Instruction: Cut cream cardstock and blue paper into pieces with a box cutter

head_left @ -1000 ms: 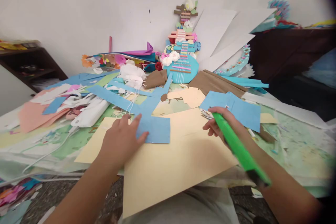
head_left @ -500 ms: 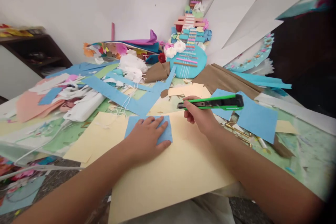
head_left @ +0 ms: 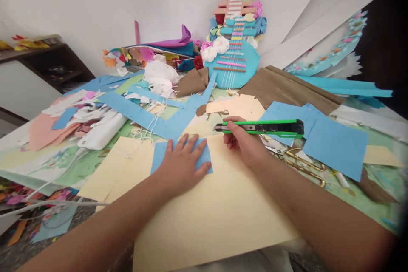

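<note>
My left hand [head_left: 183, 161] lies flat with fingers spread on a small blue paper piece [head_left: 158, 157]. That piece rests on a large cream sheet [head_left: 219, 216], which overhangs the table's near edge. My right hand [head_left: 244, 142] is closed around a green and black utility knife [head_left: 270, 127], held above the sheet's far edge with its tip pointing left. Gold-handled scissors [head_left: 306, 159] lie on the table to the right of that hand, partly covered. Larger blue paper [head_left: 338, 144] lies just beyond the scissors.
A blue paper guitar [head_left: 234, 66] leans on the wall behind. Blue strips [head_left: 134, 114], white string [head_left: 161, 76] and a white power strip [head_left: 103, 131] with a cable clutter the left side. Folded brown paper [head_left: 287, 87] lies at the back right.
The view has shifted slightly, so the background sits differently. My left hand has spread its fingers a little more on the blue piece. The knife stays in my right hand.
</note>
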